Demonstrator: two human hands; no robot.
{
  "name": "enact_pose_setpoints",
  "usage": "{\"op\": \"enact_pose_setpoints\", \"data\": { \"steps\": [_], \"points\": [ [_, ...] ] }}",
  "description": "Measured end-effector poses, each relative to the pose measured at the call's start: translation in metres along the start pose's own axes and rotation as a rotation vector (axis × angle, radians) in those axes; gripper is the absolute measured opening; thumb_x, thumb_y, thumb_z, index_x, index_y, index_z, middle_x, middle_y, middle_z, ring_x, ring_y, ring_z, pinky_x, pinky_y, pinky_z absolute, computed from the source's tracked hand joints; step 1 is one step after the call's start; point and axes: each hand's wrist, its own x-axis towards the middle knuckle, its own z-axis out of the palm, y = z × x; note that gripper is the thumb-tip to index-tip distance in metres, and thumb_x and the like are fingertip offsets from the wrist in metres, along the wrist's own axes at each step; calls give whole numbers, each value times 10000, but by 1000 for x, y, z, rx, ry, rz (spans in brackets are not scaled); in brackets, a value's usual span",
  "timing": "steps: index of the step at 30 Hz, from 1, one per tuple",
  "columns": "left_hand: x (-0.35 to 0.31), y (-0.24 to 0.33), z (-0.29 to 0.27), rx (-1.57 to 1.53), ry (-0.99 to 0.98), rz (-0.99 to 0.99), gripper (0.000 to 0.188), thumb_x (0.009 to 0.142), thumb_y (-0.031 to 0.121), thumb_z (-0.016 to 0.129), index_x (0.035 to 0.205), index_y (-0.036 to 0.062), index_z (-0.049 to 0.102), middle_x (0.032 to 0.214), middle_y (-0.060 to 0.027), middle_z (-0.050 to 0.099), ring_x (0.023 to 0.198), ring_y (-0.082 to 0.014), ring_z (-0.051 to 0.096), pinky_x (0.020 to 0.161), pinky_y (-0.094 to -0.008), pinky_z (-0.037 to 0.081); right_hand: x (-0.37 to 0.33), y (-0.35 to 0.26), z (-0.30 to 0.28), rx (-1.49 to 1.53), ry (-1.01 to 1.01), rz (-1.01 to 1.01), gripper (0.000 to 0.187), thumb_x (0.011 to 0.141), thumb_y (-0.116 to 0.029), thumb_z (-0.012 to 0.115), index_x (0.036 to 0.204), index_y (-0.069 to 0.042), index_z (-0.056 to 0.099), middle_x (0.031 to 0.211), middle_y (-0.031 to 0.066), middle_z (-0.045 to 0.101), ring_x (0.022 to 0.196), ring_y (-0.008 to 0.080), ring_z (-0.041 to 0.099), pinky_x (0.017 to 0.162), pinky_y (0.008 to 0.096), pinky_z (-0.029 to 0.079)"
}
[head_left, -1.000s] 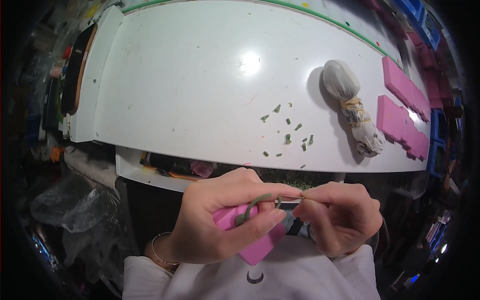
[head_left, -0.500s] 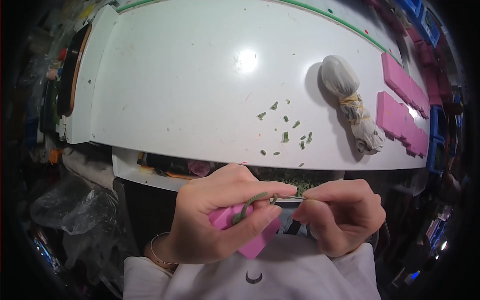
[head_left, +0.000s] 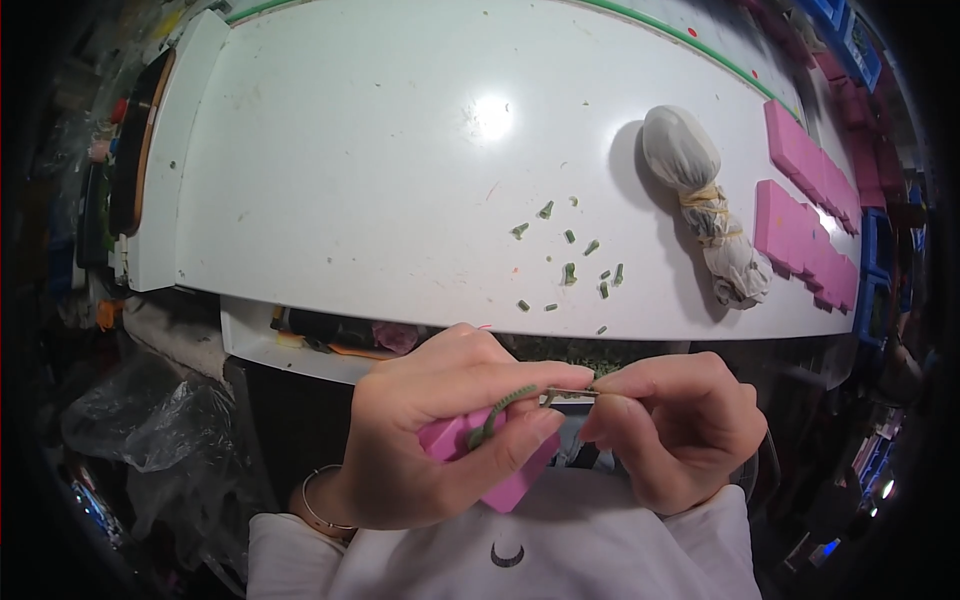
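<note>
While left hand (head_left: 415, 435) clasps pink block (head_left: 522, 482) and green strip (head_left: 496, 412), right hand (head_left: 690, 425), pinching thin tool (head_left: 575, 392), has edged closer. Strip work appears underway.

Workshop: white table (head_left: 340, 180) strewn with green bits (head_left: 569, 273) near center, pink blocks (head_left: 787, 230) rowed at right, blue bins (head_left: 876, 243) far right, open drawer (head_left: 245, 343) lower left.

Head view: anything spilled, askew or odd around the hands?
One thing: small green pieces lie scattered at odd angles on the white tabletop, left of the wrapped bundle, looking untidy; they may be offcuts. The pink block in the left hand shows no visible damage, though much is hidden.
</note>
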Motion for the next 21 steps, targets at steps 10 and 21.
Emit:
{"op": "enact_pose_setpoints", "data": {
  "steps": [10,21],
  "points": [
    [2,-3,1,38,7,14,233,683,-11,654,914,-31,679,670,-47,583,659,-127,541,606,-237,435,0,3,1,-43,37,25,171,728,76,677,878,42,600,735,79,663,491,28,528,397,155,379],
    [4,-10,2,-3,-7,67,260,735,13,665,990,59,677,666,0,572,600,-99,486,578,-220,384,-1,2,-3,13,5,82,158,747,91,652,886,46,592,734,82,659,530,26,541,430,149,401]
  ]
}}
